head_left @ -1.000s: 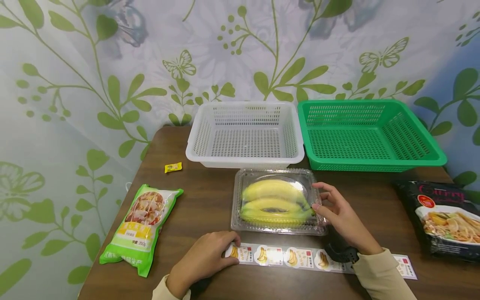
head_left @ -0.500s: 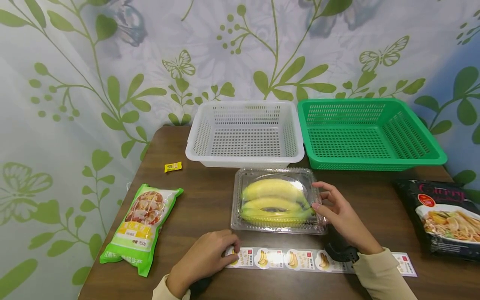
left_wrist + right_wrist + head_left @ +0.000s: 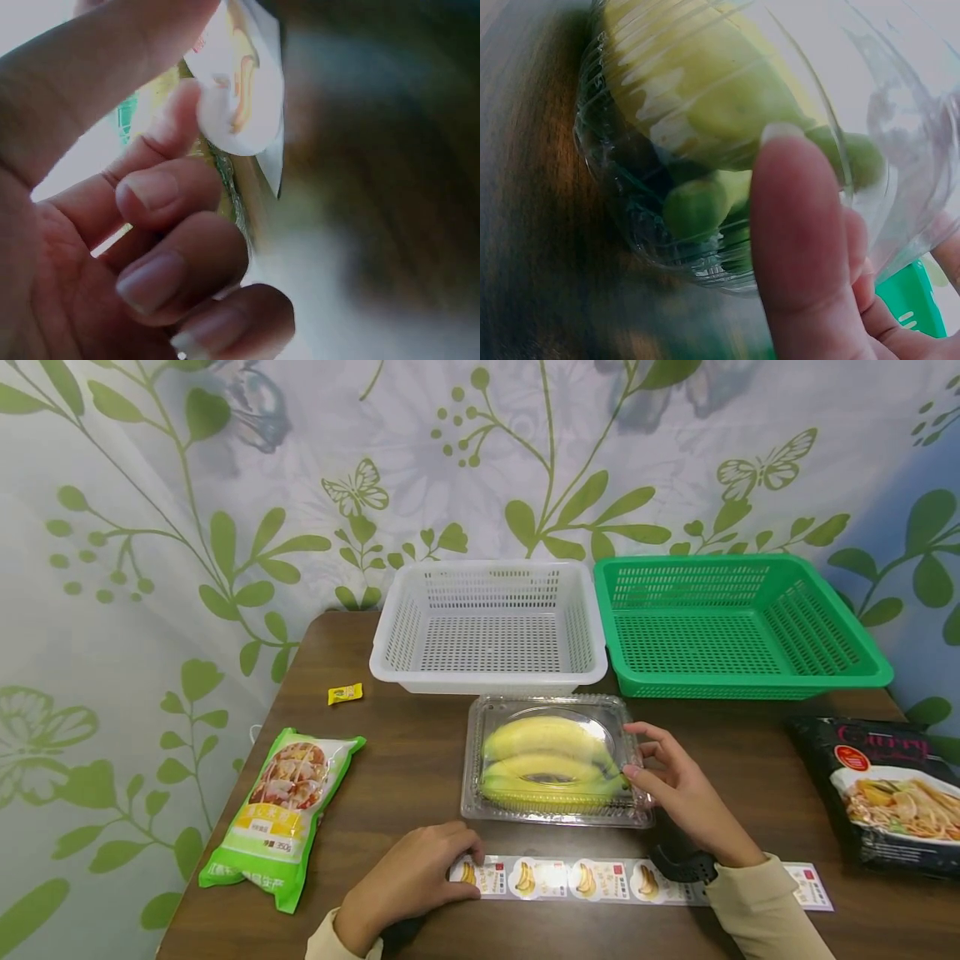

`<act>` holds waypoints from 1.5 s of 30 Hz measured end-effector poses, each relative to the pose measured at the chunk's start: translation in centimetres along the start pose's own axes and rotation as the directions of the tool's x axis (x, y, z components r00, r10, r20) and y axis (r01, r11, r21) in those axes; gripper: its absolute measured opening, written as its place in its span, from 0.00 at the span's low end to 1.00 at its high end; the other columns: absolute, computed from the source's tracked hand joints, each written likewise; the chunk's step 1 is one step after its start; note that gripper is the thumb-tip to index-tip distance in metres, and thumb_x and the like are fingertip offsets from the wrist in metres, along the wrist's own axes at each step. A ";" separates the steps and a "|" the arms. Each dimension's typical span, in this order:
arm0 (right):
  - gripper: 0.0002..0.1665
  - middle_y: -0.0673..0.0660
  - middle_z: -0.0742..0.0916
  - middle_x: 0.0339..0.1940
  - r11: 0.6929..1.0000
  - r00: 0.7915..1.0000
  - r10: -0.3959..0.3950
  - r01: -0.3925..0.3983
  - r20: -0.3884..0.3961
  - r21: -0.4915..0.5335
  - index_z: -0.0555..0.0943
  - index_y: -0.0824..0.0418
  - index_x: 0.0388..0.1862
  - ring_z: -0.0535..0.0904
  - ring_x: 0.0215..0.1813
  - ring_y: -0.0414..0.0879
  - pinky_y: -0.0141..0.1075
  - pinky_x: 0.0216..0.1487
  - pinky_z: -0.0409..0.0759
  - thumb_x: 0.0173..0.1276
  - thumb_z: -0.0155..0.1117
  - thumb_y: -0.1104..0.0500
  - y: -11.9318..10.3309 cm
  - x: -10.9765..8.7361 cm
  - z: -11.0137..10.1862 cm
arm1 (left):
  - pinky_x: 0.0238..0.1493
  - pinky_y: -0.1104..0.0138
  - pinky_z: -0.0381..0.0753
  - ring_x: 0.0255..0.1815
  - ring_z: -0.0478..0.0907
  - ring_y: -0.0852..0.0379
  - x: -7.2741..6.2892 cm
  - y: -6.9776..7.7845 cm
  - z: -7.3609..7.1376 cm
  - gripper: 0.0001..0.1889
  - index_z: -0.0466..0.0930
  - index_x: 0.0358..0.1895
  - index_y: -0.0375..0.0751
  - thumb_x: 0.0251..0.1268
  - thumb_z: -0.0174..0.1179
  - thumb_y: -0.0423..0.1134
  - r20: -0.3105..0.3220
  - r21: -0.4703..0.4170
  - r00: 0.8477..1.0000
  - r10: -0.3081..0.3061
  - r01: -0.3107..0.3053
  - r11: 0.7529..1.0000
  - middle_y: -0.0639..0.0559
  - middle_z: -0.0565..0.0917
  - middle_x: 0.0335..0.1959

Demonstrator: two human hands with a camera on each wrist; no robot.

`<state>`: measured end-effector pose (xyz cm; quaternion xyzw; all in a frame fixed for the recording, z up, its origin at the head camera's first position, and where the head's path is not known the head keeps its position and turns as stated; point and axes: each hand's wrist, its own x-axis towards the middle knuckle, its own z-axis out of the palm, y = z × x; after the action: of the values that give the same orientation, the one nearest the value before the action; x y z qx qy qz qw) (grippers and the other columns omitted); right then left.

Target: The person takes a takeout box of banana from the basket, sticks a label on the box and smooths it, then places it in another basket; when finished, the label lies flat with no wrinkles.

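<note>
Over on the left edge of the table (image 3: 405,760), a green-and-white food bag (image 3: 277,810) lies slanting, with a small yellow packet (image 3: 346,693) near the far left corner. Down by the front edge, here's the left hand (image 3: 416,872), thumb and index finger holding the left end of the banana label strip (image 3: 555,878) across its width; how firmly, I can't tell. Risk there, I'd judge: a careless tug could crease that end, or skin could stick to adhesive and spoil a label.

Back edge, left of centre: the white basket (image 3: 487,679). Mid-table, just in front of it, the clear container (image 3: 558,818), bananas (image 3: 547,768) inside, its right end gripped between the thumb and fingers of the right hand (image 3: 678,789). Thin plastic, so squeeze too hard and the wall could buckle. And watch that forearm crossing the strip: a sudden sweep could drag the labels askew.

Far right corner, the green basket (image 3: 750,680); by the right edge, the black Curry packet (image 3: 900,793), well apart from the action.
</note>
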<state>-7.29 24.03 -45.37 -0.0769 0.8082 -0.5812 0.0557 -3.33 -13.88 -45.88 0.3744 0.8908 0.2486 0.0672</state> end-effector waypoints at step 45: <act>0.33 0.63 0.76 0.49 0.993 0.993 -0.094 0.088 -0.066 -0.084 0.64 0.51 0.78 0.81 0.43 0.48 0.39 0.33 0.79 0.78 0.61 0.62 0.4 -0.1 0.7 | 0.24 0.74 0.60 0.22 0.57 0.69 1.0 0.0 -3.2 0.02 0.80 0.40 0.46 0.73 0.64 0.35 -0.157 -0.644 0.986 0.050 -0.140 0.753 0.57 0.61 0.20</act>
<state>-7.09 23.54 -46.01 -0.0955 0.8281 -0.5523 -0.0021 -5.03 -14.50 -43.01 0.3553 0.7307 0.5700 0.1226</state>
